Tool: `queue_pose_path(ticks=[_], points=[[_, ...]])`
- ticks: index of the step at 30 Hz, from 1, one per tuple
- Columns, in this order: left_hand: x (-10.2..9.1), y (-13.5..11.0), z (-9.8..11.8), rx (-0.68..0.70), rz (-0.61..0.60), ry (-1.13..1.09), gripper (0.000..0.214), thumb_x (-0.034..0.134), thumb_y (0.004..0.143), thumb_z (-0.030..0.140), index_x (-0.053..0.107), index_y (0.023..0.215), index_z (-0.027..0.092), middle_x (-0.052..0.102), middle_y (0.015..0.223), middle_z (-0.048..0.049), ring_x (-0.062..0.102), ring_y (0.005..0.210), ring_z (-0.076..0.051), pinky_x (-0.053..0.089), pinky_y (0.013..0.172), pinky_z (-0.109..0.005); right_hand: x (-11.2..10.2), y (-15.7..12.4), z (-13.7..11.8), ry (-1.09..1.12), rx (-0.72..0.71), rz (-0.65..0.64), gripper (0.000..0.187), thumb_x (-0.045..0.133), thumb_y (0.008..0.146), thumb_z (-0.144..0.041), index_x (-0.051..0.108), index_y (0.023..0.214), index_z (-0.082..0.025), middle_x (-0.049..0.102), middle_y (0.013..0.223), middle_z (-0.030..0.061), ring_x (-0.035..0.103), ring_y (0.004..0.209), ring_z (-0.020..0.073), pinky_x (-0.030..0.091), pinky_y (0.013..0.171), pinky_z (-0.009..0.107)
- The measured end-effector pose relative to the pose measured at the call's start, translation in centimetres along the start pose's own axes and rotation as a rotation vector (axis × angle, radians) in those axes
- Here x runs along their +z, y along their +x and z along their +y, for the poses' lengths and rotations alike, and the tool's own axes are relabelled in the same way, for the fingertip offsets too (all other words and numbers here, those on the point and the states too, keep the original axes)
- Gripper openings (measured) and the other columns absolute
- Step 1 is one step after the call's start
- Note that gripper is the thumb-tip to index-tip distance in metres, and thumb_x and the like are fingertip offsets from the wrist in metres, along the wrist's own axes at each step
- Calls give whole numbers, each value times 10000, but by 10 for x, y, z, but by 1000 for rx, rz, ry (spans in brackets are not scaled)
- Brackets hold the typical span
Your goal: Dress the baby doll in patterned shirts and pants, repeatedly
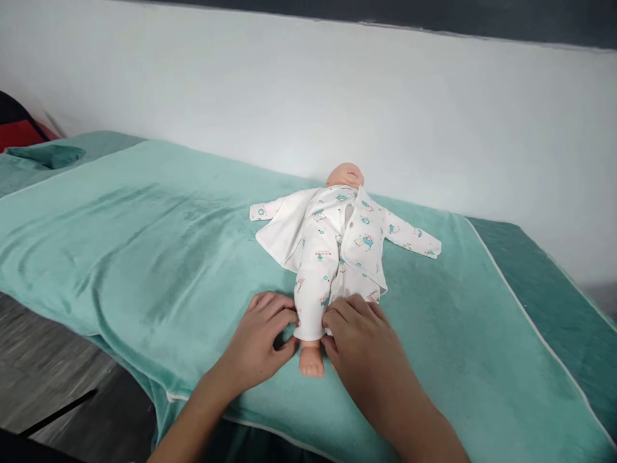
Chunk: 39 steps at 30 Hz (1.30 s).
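White printed trousers (pixel 315 276) clothe a smooth doll (pixel 345 175) on plush green cloth (pixel 463 334); left hand (pixel 265 334) and right hand (pixel 359 344) pinch the tubular cuff (pixel 309 334), fingers (pixel 283 317) curled.

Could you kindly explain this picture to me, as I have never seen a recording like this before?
Of course. There is no machine here: the left hand and right hand are a person's own, both bare. The one picture comes from a camera worn on that person's head, looking forward and down. A dressed doll lies on its back on a green cover, head away from us. Its patterned white jacket is open at the front. The fingers of both hands are at the cuff of one white trouser leg, one hand on each side, with a bare foot showing below. How firmly they pinch the cloth is hard to tell.
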State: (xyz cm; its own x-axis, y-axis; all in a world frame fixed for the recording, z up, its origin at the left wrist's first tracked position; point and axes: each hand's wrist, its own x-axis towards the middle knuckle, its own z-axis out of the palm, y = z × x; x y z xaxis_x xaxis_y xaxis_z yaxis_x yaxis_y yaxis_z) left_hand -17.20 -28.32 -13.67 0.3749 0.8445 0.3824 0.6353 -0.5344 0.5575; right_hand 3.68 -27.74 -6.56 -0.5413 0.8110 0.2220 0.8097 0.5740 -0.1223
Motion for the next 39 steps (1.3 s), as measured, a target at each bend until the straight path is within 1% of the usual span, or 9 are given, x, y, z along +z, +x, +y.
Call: queue_pose_path(ticks=[4,9,14,17,20,23,28,33,39], points=[[-3,-4,-3,35,42,-90,126,557,887,130,572,958,233,676,1027,-45,587,957,-221,427,880,-428,5,-1,-6,114,45,32,174,627,818,-52,588,787,-219,676,852,34,576,857,241,406,817,429],[-9,-13,-1,87,101,-265,176,487,893,82,540,955,238,652,994,-59,601,952,-220,462,863,-417,-6,-7,-15,400,40,-3,208,623,795,-32,533,768,-217,631,788,-5,561,813,190,428,797,371],[-14,-23,3,85,52,-381,142,493,891,92,511,907,233,607,883,-43,585,869,-211,475,854,-430,-17,-21,-16,549,-20,9,190,608,862,-47,576,842,-233,666,865,-1,595,871,193,476,818,364],[-16,-26,3,71,55,-451,135,481,939,119,523,877,231,602,834,-30,581,830,-195,478,914,-452,-16,-38,-3,620,17,119,170,562,944,-107,615,990,-262,682,1004,32,638,937,192,527,808,340],[-13,-27,0,-9,107,-482,126,489,967,165,571,904,237,623,850,-43,595,830,-201,501,834,-414,-3,-58,13,522,176,320,225,554,948,-137,591,1119,-278,655,1133,77,657,1024,218,563,829,363],[-11,-22,4,-64,157,-444,113,520,969,199,614,999,257,651,946,-68,617,896,-224,516,777,-399,20,-73,21,416,292,368,284,599,906,-165,557,1167,-268,649,1136,99,665,1006,255,584,794,407],[-10,1,39,2,205,-200,274,598,924,180,599,1173,294,644,1154,-92,574,1165,-274,514,979,-483,41,-72,18,330,316,329,255,596,885,-136,594,1104,-267,689,1034,75,660,911,263,555,750,421],[-3,18,72,76,19,75,357,568,900,119,605,1226,258,645,1262,-92,499,1327,-303,448,1095,-525,29,-70,21,726,238,388,141,544,959,-134,593,998,-260,672,906,13,651,797,168,521,688,299],[12,19,77,85,20,161,285,590,902,150,624,1167,250,666,1239,-88,531,1290,-301,362,1166,-581,31,-74,24,894,203,390,95,573,969,-167,613,970,-253,639,843,-1,613,743,145,486,664,274]])
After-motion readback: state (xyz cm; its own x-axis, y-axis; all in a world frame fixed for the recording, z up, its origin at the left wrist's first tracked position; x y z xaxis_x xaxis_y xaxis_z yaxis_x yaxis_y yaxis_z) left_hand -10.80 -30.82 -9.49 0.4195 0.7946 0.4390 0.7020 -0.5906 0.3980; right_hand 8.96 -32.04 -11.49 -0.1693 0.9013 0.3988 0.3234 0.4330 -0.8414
